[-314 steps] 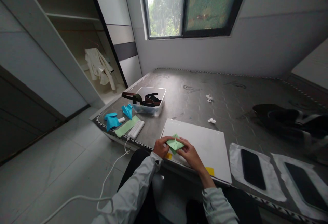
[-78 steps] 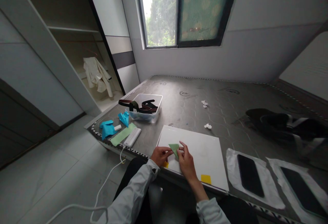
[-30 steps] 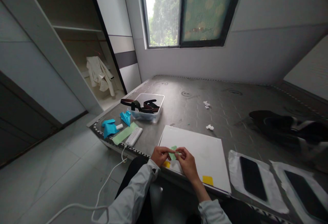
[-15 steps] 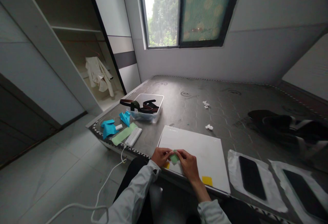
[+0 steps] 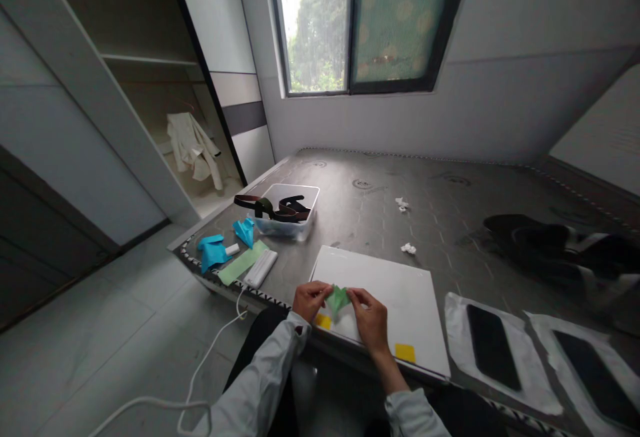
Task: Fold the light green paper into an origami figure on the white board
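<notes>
A small piece of folded green paper (image 5: 339, 298) is stretched between my two hands, above the near part of a flat white box (image 5: 390, 297). My left hand (image 5: 310, 301) pinches its left corner between thumb and fingertips. On the other side, my right hand (image 5: 371, 317) pinches the right corner in the same way. The paper dips to a point in the middle. One yellow square (image 5: 323, 321) shows on the box beside my left hand, and another yellow square (image 5: 405, 353) lies near its front edge at right.
A clear plastic tub (image 5: 290, 229) holds dark straps. Left of it lie blue folded papers (image 5: 213, 252), a green paper strip (image 5: 243, 263) and a white power strip (image 5: 261, 268) with a cable. Two dark flat panels (image 5: 493, 347) on white wrapping and a black bag (image 5: 545, 243) are at right.
My hands have drawn slightly apart and lifted a little. The green paper between them has gone from a compact diamond to a wider, opened shape with a dip in the middle.
</notes>
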A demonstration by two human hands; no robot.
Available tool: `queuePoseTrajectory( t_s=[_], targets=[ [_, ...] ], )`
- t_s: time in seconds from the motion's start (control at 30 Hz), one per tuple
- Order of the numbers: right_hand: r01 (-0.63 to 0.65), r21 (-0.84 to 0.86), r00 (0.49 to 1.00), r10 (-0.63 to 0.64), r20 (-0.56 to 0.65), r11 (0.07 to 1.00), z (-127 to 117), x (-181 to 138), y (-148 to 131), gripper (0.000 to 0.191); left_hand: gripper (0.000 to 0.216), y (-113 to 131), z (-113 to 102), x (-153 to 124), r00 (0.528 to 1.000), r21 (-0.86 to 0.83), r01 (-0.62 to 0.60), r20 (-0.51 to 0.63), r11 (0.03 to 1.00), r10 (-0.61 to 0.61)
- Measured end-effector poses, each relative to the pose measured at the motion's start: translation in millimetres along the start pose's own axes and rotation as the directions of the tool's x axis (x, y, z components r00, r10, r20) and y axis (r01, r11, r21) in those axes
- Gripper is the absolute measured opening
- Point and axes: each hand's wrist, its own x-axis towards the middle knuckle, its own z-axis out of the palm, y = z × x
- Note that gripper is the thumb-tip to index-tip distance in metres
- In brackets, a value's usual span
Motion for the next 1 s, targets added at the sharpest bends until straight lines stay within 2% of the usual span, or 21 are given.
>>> queuePoseTrajectory(
  t_s=[0.13, 0.23, 0.4, 0.53, 0.8, 1.0],
  targets=[
    [-0.056, 0.047, 0.991, 0.062, -0.121, 0.997, -7, 7, 9, 0.045, 0.045, -10, -4, 3, 0.983, 0.030, 0.067, -0.175, 0.997, -0.061],
    [-0.069, 0.070, 0.984, 0.080, -0.158, 0.995, -11, 12, 14, 0.047, 0.037, -13, -3, 2, 0.974, 0.041, 0.096, -0.211, 0.995, -0.085],
    [-0.051, 0.048, 0.988, 0.057, -0.141, 0.998, -16, 14, 13, 0.043, 0.032, -12, 0, 1, 0.981, 0.006, 0.097, -0.167, 0.995, -0.095],
    [-0.001, -0.024, 0.993, -0.002, -0.119, 1.000, -19, 11, 10, 0.032, 0.028, -12, 0, -1, 0.987, 0.015, 0.095, -0.131, 0.995, -0.092],
    [0.093, -0.217, 0.991, -0.110, -0.070, 0.972, -23, 7, 5, 0.027, 0.018, 0, 4, -8, 0.999, 0.164, 0.034, -0.001, 0.986, -0.034],
    [0.121, -0.335, 0.988, -0.145, -0.046, 0.934, -25, 7, 12, 0.030, 0.014, -1, 8, -9, 0.998, 0.294, -0.038, 0.062, 0.955, 0.021]
  ],
)
